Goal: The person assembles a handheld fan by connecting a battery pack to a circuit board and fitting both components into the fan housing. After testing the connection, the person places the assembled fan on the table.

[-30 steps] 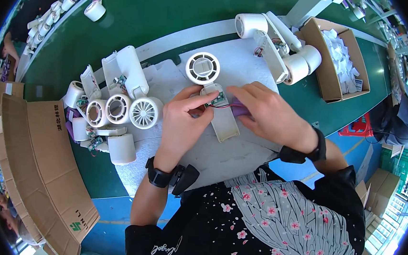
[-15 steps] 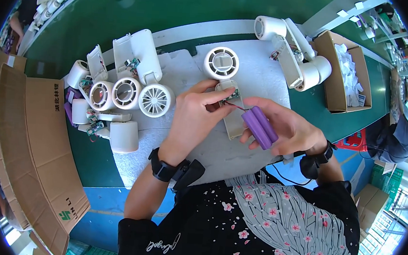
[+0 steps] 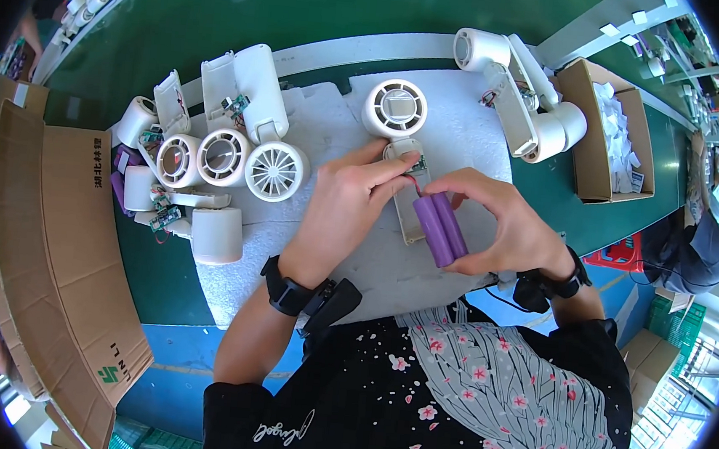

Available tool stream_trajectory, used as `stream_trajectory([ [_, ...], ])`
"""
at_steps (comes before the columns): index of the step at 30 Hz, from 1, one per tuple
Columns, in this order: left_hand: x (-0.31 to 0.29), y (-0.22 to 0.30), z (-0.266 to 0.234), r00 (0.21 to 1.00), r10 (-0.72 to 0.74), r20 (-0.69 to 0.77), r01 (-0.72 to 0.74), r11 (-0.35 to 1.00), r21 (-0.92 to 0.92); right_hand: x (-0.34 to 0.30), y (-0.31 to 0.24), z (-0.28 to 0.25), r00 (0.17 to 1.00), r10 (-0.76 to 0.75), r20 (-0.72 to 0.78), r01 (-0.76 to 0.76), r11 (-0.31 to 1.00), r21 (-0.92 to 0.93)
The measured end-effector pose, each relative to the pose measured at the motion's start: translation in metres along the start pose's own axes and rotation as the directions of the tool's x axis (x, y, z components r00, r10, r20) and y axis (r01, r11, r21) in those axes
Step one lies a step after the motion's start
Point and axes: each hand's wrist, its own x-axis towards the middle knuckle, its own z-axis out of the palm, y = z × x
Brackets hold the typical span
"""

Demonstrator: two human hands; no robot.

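A white handheld fan [image 3: 395, 107] lies in front of me with its round grille up and its handle shell [image 3: 411, 226] open. A small green circuit board [image 3: 420, 163] sits at the handle's upper end. My left hand [image 3: 347, 191] pinches this board, its fingertips partly covering it. In my right hand [image 3: 515, 231] is a purple two-cell battery pack [image 3: 441, 230], gripped between thumb and fingers and tilted over the handle. A short red wire [image 3: 414, 181] runs from the pack's top toward the left fingertips; its far end is hidden.
Several opened white fans [image 3: 223, 160] with exposed boards lie on the left of the pale foam mat [image 3: 321, 124]. More fan parts [image 3: 517, 98] are at the back right, beside a carton [image 3: 582, 132] of small white pieces. A large cardboard box [image 3: 80, 228] borders the left side.
My right hand has brought the battery pack left, closer to the handle and my left fingers, and turned it more upright. The left hand keeps its pinch near the board.
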Motion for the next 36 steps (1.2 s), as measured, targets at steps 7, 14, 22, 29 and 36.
stream_trajectory([
  [7, -0.001, 0.000, -0.004, 1.000, 0.001, 0.013, 0.000, 0.999, -0.049, 0.011, 0.003, 0.016, 0.992, -0.094, -0.083, 0.069, 0.963, -0.259],
  [14, -0.002, 0.000, -0.007, 0.998, -0.017, 0.056, 0.018, 1.000, -0.015, 0.009, 0.003, 0.027, 0.975, -0.165, -0.150, 0.107, 0.936, -0.335],
  [22, -0.002, 0.000, -0.012, 0.996, 0.004, 0.087, -0.005, 1.000, 0.010, 0.002, 0.003, 0.030, 0.960, -0.248, -0.134, 0.161, 0.873, -0.460],
  [29, -0.001, -0.001, -0.014, 0.996, 0.012, 0.090, -0.014, 1.000, 0.017, 0.003, -0.003, 0.035, 0.969, -0.237, -0.074, 0.143, 0.777, -0.614],
  [36, -0.004, -0.006, -0.012, 0.994, -0.034, 0.104, 0.037, 0.999, -0.023, 0.004, 0.000, 0.037, 0.962, -0.250, -0.109, 0.138, 0.791, -0.596],
])
